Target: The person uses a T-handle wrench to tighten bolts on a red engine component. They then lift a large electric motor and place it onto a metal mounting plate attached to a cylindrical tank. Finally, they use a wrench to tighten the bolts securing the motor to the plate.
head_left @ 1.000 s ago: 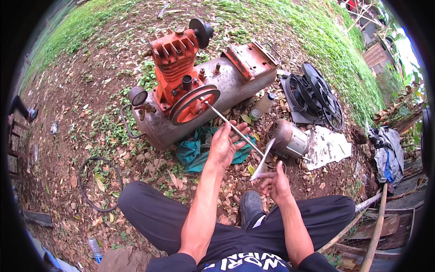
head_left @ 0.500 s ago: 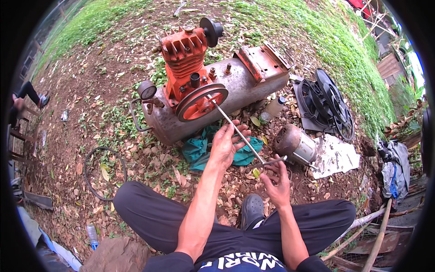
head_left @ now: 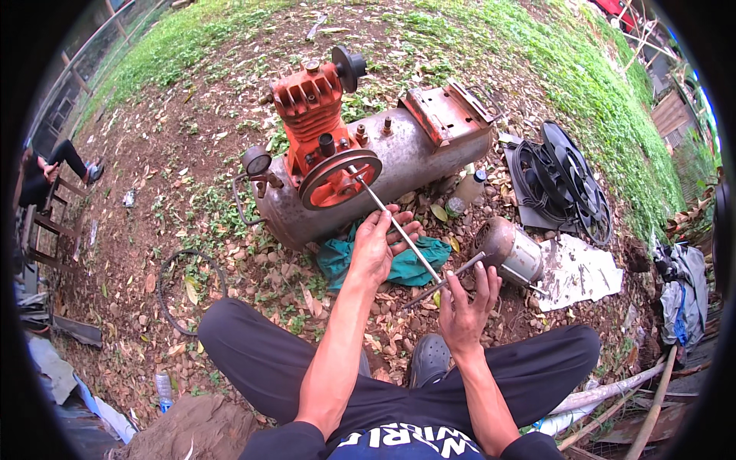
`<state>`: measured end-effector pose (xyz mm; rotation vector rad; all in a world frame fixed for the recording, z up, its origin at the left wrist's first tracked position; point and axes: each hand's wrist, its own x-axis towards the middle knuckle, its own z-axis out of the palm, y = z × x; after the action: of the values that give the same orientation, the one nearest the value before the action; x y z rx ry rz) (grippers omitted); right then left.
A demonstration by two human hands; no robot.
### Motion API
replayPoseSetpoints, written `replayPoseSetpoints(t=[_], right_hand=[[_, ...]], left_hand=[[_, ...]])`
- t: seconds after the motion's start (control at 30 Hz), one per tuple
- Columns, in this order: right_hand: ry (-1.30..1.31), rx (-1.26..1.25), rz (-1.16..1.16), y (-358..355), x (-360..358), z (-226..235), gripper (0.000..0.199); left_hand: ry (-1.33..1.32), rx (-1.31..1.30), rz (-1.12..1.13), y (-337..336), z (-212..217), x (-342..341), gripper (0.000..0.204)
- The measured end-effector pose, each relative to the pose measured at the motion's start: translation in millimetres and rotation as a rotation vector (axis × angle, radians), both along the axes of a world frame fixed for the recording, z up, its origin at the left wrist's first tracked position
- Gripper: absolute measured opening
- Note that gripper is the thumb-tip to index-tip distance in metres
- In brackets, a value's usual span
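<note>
While I watch, the rust-mottled grey steel tank (head_left: 410, 165) lies across the ground, a red finned metal pump (head_left: 310, 107) atop it. A silver T-shaped metal rod (head_left: 418, 254) meets the pump's red-spoked pulley wheel (head_left: 330, 193). My left hand (head_left: 372, 251), half-curled, loosely holds its shaft; my right hand (head_left: 465, 316), fingers spread, is by the crossbar (head_left: 461, 270), contact unclear.

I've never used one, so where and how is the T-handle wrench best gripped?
The T-handle wrench is probably best gripped by its crossbar, right hand coming from the near right: the bar juts crosswise at the shaft's near end, giving leverage. The left hand can loosely steady the long, slim shaft, which runs out from the red-spoked pulley.
</note>
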<state>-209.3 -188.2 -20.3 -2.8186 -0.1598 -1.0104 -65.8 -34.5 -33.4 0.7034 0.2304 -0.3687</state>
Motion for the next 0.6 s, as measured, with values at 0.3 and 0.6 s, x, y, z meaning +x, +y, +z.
replayPoseSetpoints(t=[0.3,0.6], right_hand=[[0.755,1.206,-0.276,-16,2,37,0.045],[0.478,0.284,0.154,8,4,12,0.077]], left_hand=[[0.069,0.158,-0.012,9,-6,2,0.029],[0.020,0.113,0.026,6,6,6,0.022]])
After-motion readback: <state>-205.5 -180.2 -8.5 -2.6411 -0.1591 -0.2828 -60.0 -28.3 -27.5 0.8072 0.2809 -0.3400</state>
